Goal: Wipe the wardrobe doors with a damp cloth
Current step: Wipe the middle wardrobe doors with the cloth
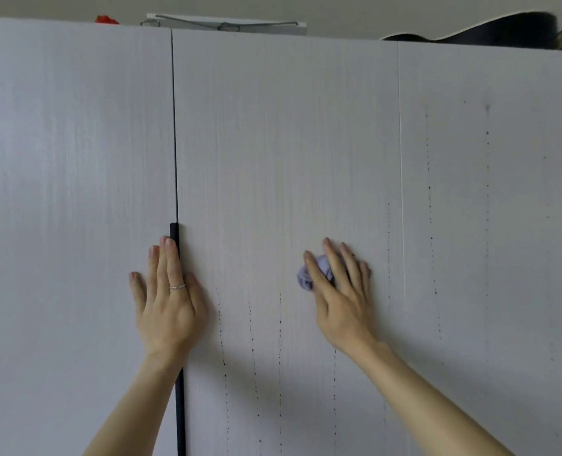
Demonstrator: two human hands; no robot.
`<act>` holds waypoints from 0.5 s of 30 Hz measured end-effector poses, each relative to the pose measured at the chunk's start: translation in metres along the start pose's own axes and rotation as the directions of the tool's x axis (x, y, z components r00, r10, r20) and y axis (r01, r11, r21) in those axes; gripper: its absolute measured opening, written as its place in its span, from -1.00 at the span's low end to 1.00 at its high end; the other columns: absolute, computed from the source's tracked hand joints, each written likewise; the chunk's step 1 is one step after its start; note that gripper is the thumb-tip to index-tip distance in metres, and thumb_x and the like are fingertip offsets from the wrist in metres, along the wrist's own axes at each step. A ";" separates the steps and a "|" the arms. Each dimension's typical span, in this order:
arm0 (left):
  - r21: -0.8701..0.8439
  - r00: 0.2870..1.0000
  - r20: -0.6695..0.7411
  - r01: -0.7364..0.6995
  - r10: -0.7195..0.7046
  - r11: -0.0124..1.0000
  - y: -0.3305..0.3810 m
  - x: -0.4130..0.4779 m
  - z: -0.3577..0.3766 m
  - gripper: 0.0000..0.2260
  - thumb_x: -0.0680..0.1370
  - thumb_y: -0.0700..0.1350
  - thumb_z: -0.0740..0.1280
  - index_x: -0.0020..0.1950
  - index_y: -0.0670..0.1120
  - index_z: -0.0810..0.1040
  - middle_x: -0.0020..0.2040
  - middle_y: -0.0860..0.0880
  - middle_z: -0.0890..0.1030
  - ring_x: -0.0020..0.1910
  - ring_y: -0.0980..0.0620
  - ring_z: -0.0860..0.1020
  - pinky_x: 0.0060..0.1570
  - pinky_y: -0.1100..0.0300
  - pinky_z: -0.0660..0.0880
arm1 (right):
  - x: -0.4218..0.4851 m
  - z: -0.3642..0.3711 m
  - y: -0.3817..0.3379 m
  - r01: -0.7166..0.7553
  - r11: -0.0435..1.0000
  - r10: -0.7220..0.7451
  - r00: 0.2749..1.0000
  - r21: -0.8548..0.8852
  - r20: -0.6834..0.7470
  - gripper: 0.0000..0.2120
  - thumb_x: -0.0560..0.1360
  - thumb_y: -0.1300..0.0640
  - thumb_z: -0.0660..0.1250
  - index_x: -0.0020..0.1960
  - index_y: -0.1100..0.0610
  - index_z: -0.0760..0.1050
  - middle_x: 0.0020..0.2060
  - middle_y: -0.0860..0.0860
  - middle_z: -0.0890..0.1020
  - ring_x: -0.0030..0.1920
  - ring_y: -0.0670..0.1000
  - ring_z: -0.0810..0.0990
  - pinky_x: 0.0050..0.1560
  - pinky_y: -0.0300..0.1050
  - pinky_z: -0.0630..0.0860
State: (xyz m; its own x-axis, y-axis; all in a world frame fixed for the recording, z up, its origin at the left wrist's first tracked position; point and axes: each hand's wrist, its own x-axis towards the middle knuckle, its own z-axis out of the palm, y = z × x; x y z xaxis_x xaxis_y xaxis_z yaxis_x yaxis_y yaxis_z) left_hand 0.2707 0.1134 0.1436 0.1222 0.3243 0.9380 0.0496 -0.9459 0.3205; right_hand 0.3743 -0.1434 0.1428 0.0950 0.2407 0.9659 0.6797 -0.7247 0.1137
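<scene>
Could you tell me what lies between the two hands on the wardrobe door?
Head view: between the left hand and right hand lies bare pale wood-grain wardrobe door, with dotted dark drip trails beginning there.

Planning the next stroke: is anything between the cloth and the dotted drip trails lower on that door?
Nothing visible. The right hand presses the crumpled lilac cloth on the pale middle wardrobe door; only bare panel lies between it and the dark dotted drip trails. The left hand rests flat at the black handle, aside.
</scene>
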 end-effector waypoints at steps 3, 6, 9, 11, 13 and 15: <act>0.006 1.000 -0.007 -0.014 0.014 1.000 0.000 0.000 0.001 -0.44 0.64 -0.08 -0.05 0.66 -0.05 -0.04 0.64 0.00 0.12 0.62 0.00 0.06 0.57 -0.17 -0.06 | 0.073 -0.015 0.020 -0.057 0.998 0.057 0.998 -0.017 -0.022 -0.51 0.65 0.07 0.06 0.58 0.01 0.21 0.59 0.12 0.14 0.58 0.20 0.05 0.50 0.26 0.05; 0.004 0.999 -0.024 -0.024 0.024 1.000 0.000 -0.001 0.003 -0.44 0.64 -0.09 -0.04 0.65 -0.05 -0.04 0.64 -0.01 0.12 0.62 -0.01 0.06 0.56 -0.16 -0.07 | 0.134 -0.033 0.043 -0.126 0.992 0.125 0.992 -0.007 -0.014 -0.51 0.68 0.08 0.06 0.60 -0.05 0.13 0.61 0.05 0.03 0.60 0.13 -0.07 0.53 0.20 -0.07; 0.006 0.998 -0.053 -0.034 0.035 0.999 -0.001 0.001 0.004 -0.44 0.64 -0.12 -0.01 0.65 -0.08 -0.02 0.63 -0.04 0.15 0.62 -0.04 0.08 0.55 -0.18 -0.05 | 0.143 -0.034 0.052 -0.094 0.995 0.093 0.995 -0.027 -0.044 -0.51 0.68 0.07 0.06 0.60 -0.07 0.13 0.61 0.03 0.04 0.60 0.09 -0.05 0.54 0.17 -0.08; 0.012 0.998 -0.051 -0.043 0.043 0.999 -0.001 0.001 0.005 -0.44 0.64 -0.13 0.00 0.65 -0.09 -0.02 0.63 -0.05 0.15 0.62 -0.03 0.08 0.55 -0.18 -0.06 | 0.119 -0.026 0.051 -0.145 0.989 0.143 0.986 -0.015 -0.090 -0.52 0.67 0.09 0.06 0.59 -0.05 0.17 0.61 0.04 0.08 0.60 0.10 -0.01 0.54 0.17 -0.05; 0.014 0.998 -0.048 -0.039 0.040 0.999 -0.002 0.000 0.004 -0.44 0.64 -0.14 0.00 0.65 -0.09 -0.02 0.64 -0.04 0.14 0.62 -0.01 0.06 0.55 -0.16 -0.08 | 0.075 -0.016 0.040 -0.192 0.981 0.191 0.976 0.004 -0.106 -0.52 0.67 0.09 0.06 0.59 -0.01 0.19 0.60 0.07 0.11 0.59 0.13 0.02 0.53 0.18 -0.02; 0.005 0.999 -0.026 -0.035 0.035 0.999 -0.003 0.000 0.003 -0.44 0.64 -0.13 0.00 0.65 -0.08 -0.03 0.64 -0.03 0.12 0.62 0.01 0.04 0.56 -0.17 -0.09 | 0.020 -0.008 0.029 -0.166 0.986 0.166 0.984 0.000 -0.062 -0.53 0.67 0.11 0.08 0.58 0.02 0.22 0.59 0.09 0.14 0.59 0.15 0.05 0.52 0.22 0.03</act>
State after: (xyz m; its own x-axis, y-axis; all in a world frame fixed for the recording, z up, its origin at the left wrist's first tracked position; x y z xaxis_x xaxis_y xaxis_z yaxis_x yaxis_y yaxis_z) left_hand 0.2734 0.1158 0.1422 0.0984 0.2909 0.9517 0.0501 -0.9566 0.2872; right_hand 0.3897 -0.1651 0.1670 0.1615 0.0769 0.9839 0.6546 -0.7545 -0.0484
